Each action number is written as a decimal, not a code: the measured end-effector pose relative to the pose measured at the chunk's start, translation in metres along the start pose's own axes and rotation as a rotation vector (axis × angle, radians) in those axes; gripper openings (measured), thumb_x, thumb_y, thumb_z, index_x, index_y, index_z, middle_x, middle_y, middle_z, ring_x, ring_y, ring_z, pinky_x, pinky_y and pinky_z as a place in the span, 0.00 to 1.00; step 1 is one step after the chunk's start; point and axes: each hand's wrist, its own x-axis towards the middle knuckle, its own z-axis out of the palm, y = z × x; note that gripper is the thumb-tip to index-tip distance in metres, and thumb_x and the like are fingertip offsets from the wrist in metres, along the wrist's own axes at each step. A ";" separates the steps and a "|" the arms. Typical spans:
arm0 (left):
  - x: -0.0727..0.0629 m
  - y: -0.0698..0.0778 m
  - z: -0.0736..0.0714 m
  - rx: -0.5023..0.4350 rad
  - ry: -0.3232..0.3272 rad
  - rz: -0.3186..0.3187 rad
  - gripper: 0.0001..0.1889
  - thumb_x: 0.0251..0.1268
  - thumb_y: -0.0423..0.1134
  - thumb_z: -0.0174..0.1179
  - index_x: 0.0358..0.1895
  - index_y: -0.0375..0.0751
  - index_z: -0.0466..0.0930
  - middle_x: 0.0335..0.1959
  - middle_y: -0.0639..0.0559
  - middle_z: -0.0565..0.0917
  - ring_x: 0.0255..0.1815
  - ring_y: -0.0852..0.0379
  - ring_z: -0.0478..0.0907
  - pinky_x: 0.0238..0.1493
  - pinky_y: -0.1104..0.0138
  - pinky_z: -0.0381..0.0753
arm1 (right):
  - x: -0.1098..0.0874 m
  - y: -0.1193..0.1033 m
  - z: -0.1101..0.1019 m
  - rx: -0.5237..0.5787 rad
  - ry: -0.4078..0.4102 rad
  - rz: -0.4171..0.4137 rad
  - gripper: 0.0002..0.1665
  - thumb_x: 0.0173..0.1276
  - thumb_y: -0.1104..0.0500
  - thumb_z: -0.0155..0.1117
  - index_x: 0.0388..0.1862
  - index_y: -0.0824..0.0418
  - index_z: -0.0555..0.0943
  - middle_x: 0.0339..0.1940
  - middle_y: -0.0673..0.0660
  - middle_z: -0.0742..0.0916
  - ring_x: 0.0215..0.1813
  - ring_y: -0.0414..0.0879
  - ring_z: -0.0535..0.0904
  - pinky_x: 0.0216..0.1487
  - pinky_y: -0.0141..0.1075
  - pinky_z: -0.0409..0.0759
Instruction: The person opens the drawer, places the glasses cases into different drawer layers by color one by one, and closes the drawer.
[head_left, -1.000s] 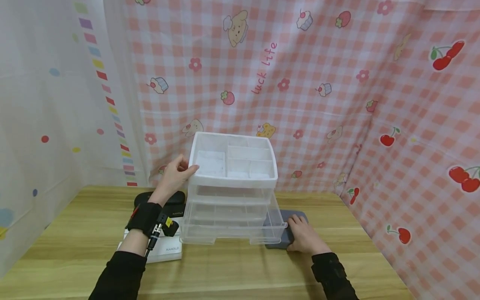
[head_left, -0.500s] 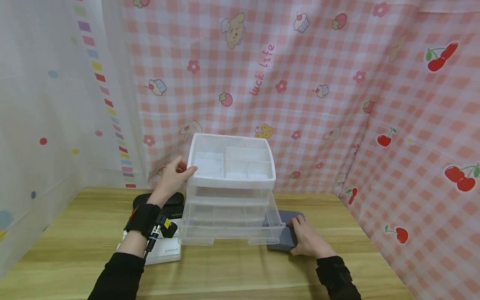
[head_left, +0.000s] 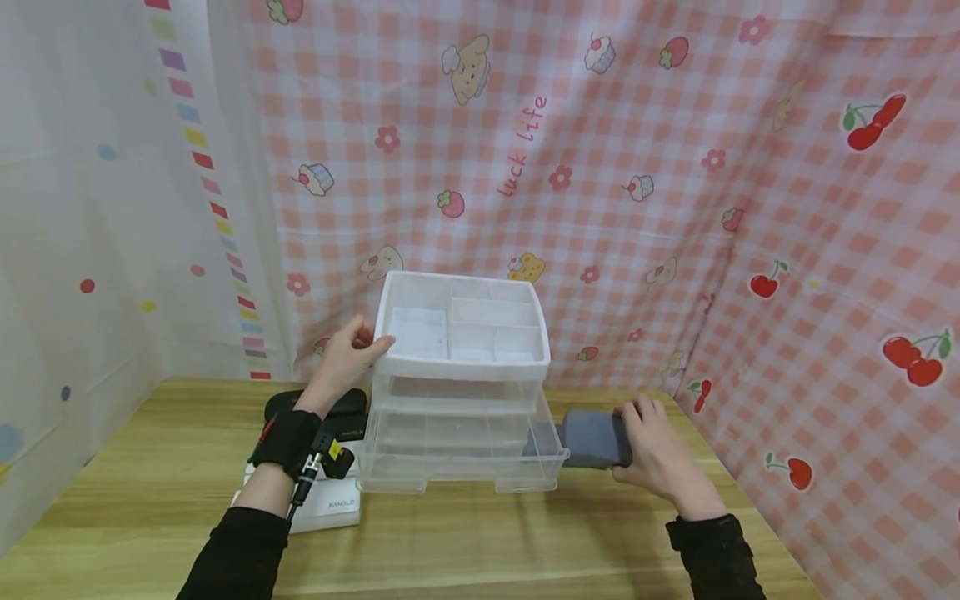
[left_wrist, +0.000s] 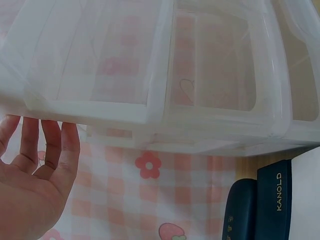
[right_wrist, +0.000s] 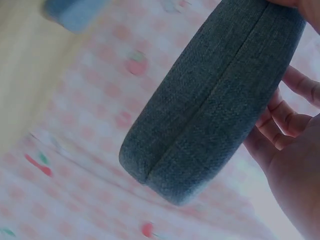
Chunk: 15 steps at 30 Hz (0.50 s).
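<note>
Gripping a grey case [head_left: 592,439], a person's right hand [head_left: 660,450] is just right of a drawer unit [head_left: 461,369] on a wooden table [head_left: 450,554], while the left hand [head_left: 345,362] holds the unit. The case seems lifted clear of the table, held by its right end, perhaps so the opposite end is free. A second case [right_wrist: 80,12] lies below, beside the unit, partly seen through the clear lower drawer [head_left: 457,473], which juts toward the near side. The left hand is probably there to steady the unit: its thumb crosses the left rim of the divided top tray [head_left: 420,333], and its bent fingers meet the outer side. That arm reaches forward from the near left, above a white carton [head_left: 322,517], a black carton [left_wrist: 274,200] and a black case [left_wrist: 241,210]. The right forearm slants in from the near right, wrist low, its fingers curled round the grey case's far side and thumb at the near side, a firm grasp as I see it.
</note>
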 end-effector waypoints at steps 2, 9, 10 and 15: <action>0.000 0.000 0.000 0.001 0.000 -0.003 0.16 0.68 0.47 0.56 0.40 0.36 0.68 0.38 0.41 0.74 0.39 0.49 0.71 0.37 0.68 0.71 | 0.002 -0.003 -0.011 -0.060 0.050 -0.027 0.43 0.30 0.57 0.84 0.47 0.67 0.72 0.43 0.64 0.73 0.43 0.56 0.68 0.40 0.46 0.74; 0.000 0.000 -0.001 0.000 -0.001 0.011 0.16 0.68 0.47 0.55 0.40 0.35 0.68 0.38 0.41 0.73 0.38 0.50 0.71 0.36 0.69 0.71 | 0.012 -0.013 -0.046 -0.202 0.269 -0.123 0.45 0.26 0.58 0.83 0.46 0.68 0.72 0.42 0.66 0.74 0.41 0.58 0.69 0.36 0.46 0.76; 0.000 -0.001 0.000 -0.003 0.000 0.013 0.16 0.68 0.46 0.56 0.39 0.35 0.67 0.38 0.41 0.73 0.38 0.50 0.71 0.36 0.68 0.71 | 0.014 -0.015 -0.050 -0.203 0.285 -0.129 0.44 0.26 0.58 0.83 0.46 0.69 0.72 0.42 0.66 0.74 0.41 0.58 0.69 0.36 0.46 0.76; 0.000 0.000 -0.001 -0.010 -0.001 0.020 0.16 0.68 0.46 0.55 0.39 0.34 0.67 0.37 0.41 0.73 0.38 0.50 0.71 0.35 0.68 0.71 | 0.028 -0.030 -0.067 -0.178 0.289 -0.151 0.46 0.27 0.56 0.84 0.48 0.68 0.72 0.44 0.65 0.74 0.44 0.58 0.70 0.38 0.46 0.78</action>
